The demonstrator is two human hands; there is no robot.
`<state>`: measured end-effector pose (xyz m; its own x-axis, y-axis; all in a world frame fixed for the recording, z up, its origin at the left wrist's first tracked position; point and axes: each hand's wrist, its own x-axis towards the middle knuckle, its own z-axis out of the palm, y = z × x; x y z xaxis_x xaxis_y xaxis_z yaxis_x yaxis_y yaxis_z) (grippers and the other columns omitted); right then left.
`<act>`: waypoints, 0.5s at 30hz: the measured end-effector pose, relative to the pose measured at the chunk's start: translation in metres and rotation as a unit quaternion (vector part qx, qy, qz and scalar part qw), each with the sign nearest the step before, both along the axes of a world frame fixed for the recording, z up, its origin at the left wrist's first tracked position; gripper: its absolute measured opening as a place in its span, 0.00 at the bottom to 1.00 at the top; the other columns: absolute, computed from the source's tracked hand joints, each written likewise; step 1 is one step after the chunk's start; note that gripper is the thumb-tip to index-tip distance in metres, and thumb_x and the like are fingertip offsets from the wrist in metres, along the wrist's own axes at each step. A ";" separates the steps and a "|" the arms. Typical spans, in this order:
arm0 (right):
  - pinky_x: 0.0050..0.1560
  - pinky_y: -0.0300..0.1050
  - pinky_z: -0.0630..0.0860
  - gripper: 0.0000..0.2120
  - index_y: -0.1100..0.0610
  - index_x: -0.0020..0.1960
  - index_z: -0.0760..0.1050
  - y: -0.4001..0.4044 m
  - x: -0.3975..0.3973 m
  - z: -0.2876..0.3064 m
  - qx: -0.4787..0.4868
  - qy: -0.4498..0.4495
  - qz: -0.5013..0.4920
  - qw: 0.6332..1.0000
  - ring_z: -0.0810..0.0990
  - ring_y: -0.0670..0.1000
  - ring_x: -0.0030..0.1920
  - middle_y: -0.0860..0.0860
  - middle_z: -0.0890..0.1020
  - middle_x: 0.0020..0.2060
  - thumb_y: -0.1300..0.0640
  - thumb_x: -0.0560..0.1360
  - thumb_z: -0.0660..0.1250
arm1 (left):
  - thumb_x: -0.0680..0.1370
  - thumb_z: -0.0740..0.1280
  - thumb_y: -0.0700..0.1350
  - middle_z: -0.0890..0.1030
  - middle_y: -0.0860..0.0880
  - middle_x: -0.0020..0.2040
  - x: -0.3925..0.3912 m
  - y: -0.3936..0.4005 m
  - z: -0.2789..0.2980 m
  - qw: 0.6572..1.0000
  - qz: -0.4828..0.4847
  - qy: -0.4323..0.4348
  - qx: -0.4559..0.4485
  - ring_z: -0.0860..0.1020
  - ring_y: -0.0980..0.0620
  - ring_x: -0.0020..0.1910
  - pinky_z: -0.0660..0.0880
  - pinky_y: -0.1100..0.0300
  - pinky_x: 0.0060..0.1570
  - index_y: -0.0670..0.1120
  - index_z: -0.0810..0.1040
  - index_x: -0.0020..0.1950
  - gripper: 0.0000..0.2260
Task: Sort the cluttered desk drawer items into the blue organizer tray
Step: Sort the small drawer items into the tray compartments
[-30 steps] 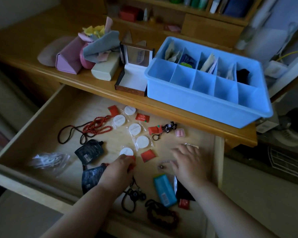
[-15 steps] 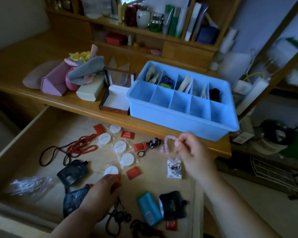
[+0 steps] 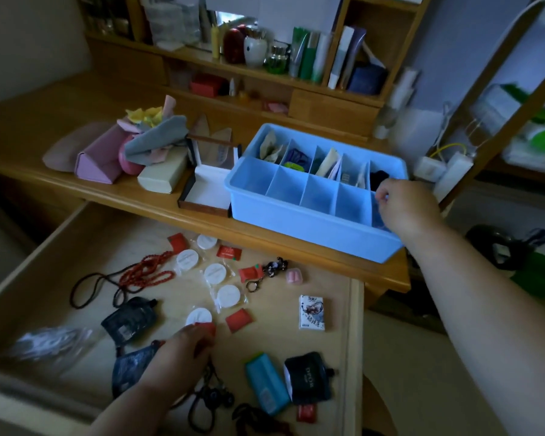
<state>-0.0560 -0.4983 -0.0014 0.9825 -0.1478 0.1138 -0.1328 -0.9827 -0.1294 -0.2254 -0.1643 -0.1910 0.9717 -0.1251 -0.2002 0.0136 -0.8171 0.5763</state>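
While right hand (image 3: pixel 405 204) reaches over tray (image 3: pixel 312 223), left hand (image 3: pixel 183 350) in drawer (image 3: pixel 38 278)

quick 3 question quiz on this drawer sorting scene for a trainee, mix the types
1. True or false: the right hand is over the near right end compartment of the blue organizer tray.
2. Which hand is down in the open drawer?
3. Multiple choice: the white round packets lie A) in the tray, B) in the drawer, C) on the shelf.

Key: 1 true; 2 the left hand; 3 B.
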 end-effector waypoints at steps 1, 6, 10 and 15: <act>0.40 0.43 0.72 0.08 0.57 0.46 0.76 0.005 -0.001 0.002 -0.055 0.033 -0.002 0.998 0.76 0.59 0.44 0.57 0.79 0.45 0.66 0.73 0.60 | 0.75 0.65 0.44 0.74 0.61 0.39 0.000 0.000 0.001 1.000 -0.003 0.007 0.000 0.73 0.66 0.38 0.67 0.76 0.35 0.62 0.71 0.39 0.12; 0.47 0.49 0.72 0.08 0.57 0.45 0.75 0.017 -0.007 0.019 -0.186 0.146 -0.007 0.972 0.76 0.59 0.46 0.55 0.78 0.44 0.56 0.77 0.59 | 0.77 0.63 0.44 0.74 0.57 0.45 -0.004 -0.003 0.008 0.999 -0.001 0.032 -0.007 0.73 0.59 0.43 0.64 0.74 0.37 0.55 0.75 0.48 0.06; 0.39 0.50 0.68 0.11 0.61 0.45 0.78 0.019 -0.036 0.014 -0.092 -0.135 0.077 0.984 0.76 0.63 0.45 0.61 0.78 0.43 0.57 0.77 0.58 | 0.78 0.63 0.45 0.78 0.54 0.47 -0.011 0.001 0.017 0.997 -0.036 0.073 0.008 0.77 0.57 0.44 0.72 0.70 0.42 0.55 0.76 0.50 0.05; 0.34 0.45 0.71 0.07 0.57 0.38 0.79 0.074 -0.128 -0.054 0.100 -0.158 0.291 0.938 0.76 0.54 0.34 0.50 0.77 0.32 0.58 0.73 0.65 | 0.72 0.70 0.51 0.76 0.53 0.57 -0.022 -0.005 0.019 0.970 -0.166 0.142 0.103 0.75 0.53 0.56 0.74 0.59 0.57 0.53 0.75 0.58 0.15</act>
<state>-0.1835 -0.4244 -0.0557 0.8250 0.3544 0.4402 0.4957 -0.8280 -0.2622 -0.2477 -0.1691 -0.1723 0.7865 -0.3500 -0.5089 -0.1349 -0.9014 0.4115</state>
